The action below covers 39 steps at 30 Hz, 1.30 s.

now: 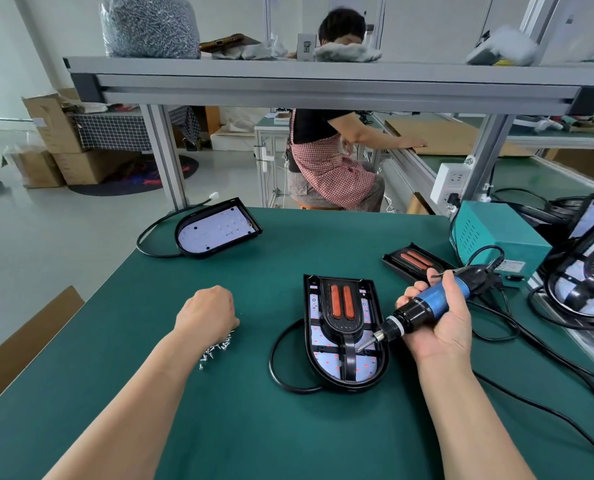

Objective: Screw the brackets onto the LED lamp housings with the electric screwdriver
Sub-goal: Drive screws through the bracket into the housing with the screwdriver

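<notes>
Left hand (pixel 207 313) rests knuckles-up on the pile of screws (pixel 215 349) with its fingers curled down into it. The fingertips are hidden, so I cannot tell whether they pinch a screw. Farther back on the green mat (pixel 219 427) lies a bare housing (pixel 215 228) with no bracket in it.

Right of the pile and well apart from it, the LED lamp housing (pixel 323 362) lies flat. Its long axis runs away from the person, rounded end nearest, and the bracket (pixel 344 317) is seated inside.

The electric screwdriver (pixel 427 304) slants from upper right down to lower left, its bit tip at the bracket's lower right arm. The right hand (pixel 441 327) is wrapped round its blue barrel.

The next screw likely has to travel rightward from the pile to the bracket. The left hand is the nearer one to the screws, and the right hand is nearer the housing.
</notes>
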Each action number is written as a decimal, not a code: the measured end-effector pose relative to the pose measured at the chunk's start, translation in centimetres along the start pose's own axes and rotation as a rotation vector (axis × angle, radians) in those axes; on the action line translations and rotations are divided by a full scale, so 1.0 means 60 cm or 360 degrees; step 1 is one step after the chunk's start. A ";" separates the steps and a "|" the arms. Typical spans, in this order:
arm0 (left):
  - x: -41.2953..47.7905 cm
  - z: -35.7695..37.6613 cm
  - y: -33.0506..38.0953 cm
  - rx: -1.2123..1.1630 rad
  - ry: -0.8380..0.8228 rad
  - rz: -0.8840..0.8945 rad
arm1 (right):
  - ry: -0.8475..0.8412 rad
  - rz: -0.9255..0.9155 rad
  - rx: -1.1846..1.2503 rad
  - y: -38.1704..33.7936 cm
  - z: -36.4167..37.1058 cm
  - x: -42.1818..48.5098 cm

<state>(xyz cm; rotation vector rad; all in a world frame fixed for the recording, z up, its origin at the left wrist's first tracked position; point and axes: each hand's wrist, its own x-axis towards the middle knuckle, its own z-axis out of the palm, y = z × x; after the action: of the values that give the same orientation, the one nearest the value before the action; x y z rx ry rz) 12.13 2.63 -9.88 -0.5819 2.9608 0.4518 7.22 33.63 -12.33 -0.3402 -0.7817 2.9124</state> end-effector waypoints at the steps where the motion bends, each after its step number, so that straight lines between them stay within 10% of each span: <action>1: 0.001 -0.001 -0.001 0.0016 0.0003 0.0007 | 0.0007 0.0001 0.0002 0.000 0.001 0.000; 26: 0.003 -0.001 -0.009 -0.0012 0.0039 0.0069 | 0.0011 0.0019 0.0046 0.000 0.003 -0.001; 39: -0.020 -0.005 0.010 -0.0848 0.0164 0.0116 | 0.0037 0.0032 0.0054 0.000 0.005 -0.002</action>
<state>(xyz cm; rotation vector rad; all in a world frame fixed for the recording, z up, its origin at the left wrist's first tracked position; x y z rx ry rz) 12.97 3.49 -9.29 -0.5495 2.9548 1.2734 7.26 33.51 -12.06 -0.3801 -0.7292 2.9312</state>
